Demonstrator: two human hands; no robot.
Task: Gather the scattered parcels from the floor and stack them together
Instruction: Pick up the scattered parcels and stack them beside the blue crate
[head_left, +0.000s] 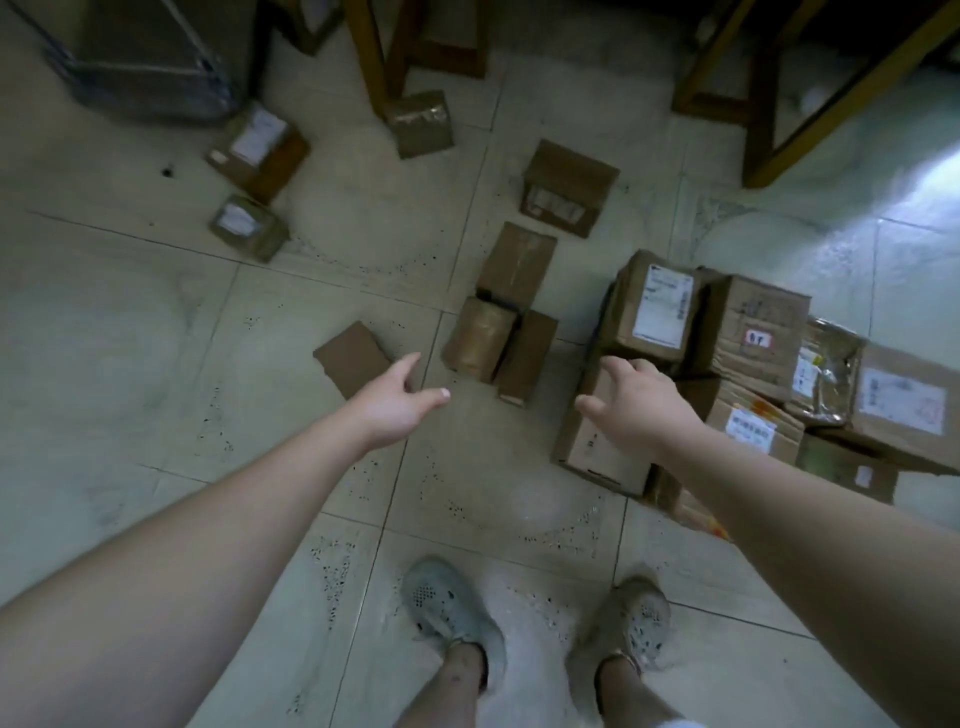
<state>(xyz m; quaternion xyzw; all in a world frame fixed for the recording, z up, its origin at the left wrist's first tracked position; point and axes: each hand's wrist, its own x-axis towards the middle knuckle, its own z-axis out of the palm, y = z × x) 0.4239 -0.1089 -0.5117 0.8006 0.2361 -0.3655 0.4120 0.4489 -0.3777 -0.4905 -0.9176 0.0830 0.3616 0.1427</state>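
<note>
Nearest to the viewer, two grey shoes (452, 608) stand on the tiled floor (156, 364). Beyond them the left hand (395, 402) hangs with fingers relaxed and spread, holding nothing; just past its fingertips lies a flat parcel (353, 358). The right hand (636, 405) is spread over a plain box (592, 452), and it perhaps touches the top, but its fingers hide the contact. To the right of this hand is the gathered pile (753, 332), cut off at the frame edge. Between the two hands and further away sit three brown parcels (480, 345) close together. Further still, four scattered parcels (569, 187) lie near the wooden legs (374, 57), and one touches a leg. A dark container (145, 57) far left is blurred.
</note>
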